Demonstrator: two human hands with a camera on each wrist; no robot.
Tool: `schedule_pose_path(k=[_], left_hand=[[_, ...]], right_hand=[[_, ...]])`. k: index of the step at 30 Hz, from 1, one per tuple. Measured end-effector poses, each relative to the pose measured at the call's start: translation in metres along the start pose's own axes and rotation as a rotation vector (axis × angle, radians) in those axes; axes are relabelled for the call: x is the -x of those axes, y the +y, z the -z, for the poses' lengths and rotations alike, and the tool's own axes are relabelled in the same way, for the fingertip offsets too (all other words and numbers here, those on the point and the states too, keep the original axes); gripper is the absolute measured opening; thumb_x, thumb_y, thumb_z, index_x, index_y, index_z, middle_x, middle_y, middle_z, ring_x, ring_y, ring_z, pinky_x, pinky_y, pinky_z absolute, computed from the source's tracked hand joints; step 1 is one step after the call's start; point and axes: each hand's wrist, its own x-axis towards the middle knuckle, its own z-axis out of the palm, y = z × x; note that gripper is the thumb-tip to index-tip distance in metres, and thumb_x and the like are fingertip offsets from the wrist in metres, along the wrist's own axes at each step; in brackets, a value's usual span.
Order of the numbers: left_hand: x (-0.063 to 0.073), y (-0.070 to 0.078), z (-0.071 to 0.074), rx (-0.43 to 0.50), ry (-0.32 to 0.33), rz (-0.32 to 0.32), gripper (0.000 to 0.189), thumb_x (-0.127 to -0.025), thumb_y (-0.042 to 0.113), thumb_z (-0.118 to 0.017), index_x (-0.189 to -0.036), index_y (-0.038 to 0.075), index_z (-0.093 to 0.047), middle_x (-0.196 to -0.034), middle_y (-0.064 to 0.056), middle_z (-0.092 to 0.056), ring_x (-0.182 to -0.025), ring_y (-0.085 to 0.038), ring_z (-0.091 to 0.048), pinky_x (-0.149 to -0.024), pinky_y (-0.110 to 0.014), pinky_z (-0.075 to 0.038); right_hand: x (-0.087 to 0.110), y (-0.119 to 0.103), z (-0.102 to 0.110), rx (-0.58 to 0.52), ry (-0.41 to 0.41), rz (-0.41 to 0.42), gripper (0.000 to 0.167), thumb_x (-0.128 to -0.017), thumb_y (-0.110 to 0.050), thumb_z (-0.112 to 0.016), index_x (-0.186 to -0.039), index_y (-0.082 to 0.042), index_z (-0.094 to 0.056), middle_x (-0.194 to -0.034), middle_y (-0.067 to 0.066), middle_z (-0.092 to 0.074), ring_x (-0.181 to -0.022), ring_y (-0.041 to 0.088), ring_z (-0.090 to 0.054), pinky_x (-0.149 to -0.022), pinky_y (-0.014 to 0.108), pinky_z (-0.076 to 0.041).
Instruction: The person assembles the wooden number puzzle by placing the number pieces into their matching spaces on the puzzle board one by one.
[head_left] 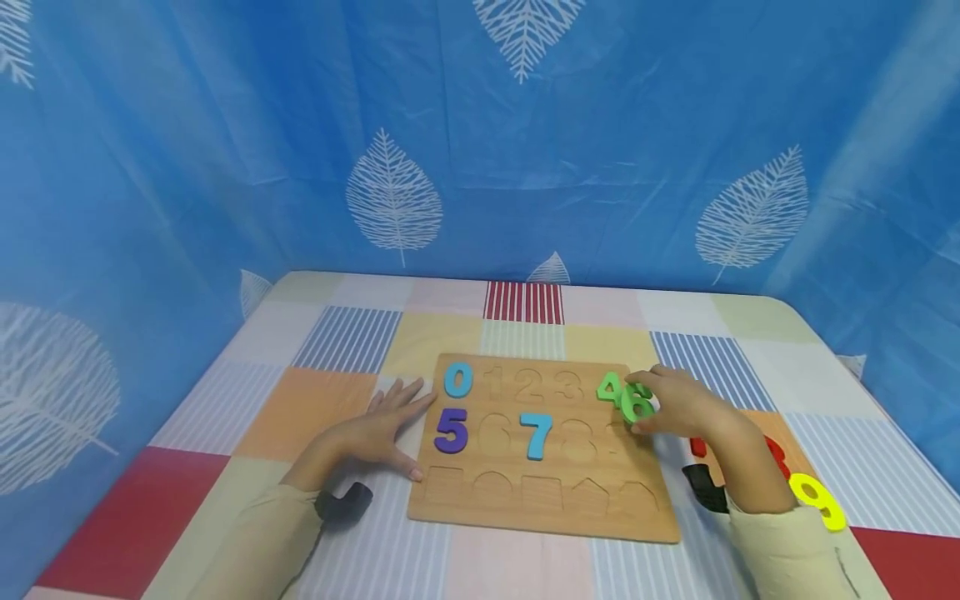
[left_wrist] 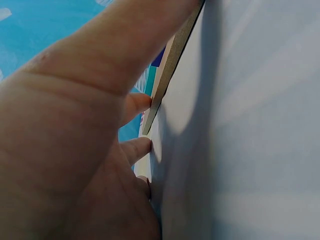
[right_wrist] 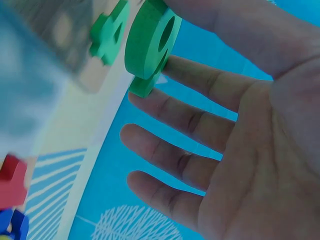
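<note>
A wooden number puzzle board [head_left: 491, 500] lies on the table. On it sit a blue 0 [head_left: 447, 380], a purple 5 [head_left: 459, 431], a light-blue 7 [head_left: 537, 433] and a green 4 [head_left: 608, 392] at the upper right. My right hand [head_left: 678, 402] pinches a green 6 [right_wrist: 139, 50] between thumb and fingers, over the board's right side beside the 4. At the board's left edge rests my left hand [head_left: 375, 429], fingers spread and fairly straight, with the thumb at the edge.
Right of the board, partly behind my right arm, lie a yellow 9 [head_left: 828, 506] and red pieces [head_left: 777, 457]. A blue piece [right_wrist: 19, 225] shows in the right wrist view. A patchwork cloth covers the table, and a blue leaf-print curtain [head_left: 600, 167] hangs behind it.
</note>
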Motion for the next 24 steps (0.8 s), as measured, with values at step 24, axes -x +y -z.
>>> schedule_pose_path(k=[24], left_hand=[[0.000,0.001,0.001,-0.001,-0.012,0.028,0.109,-0.061,0.049,-0.078,-0.147,0.015,-0.019,-0.154,-0.015,-0.001,-0.139,-0.040,0.012,-0.110,-0.058,0.007]], right_hand=[[-0.038,-0.075,-0.003,0.042,0.015,0.128,0.064,-0.071,-0.026,-0.077,-0.126,-0.006,-0.052,-0.110,0.014,-0.055,-0.092,0.027,-0.049,-0.066,0.037,-0.043]])
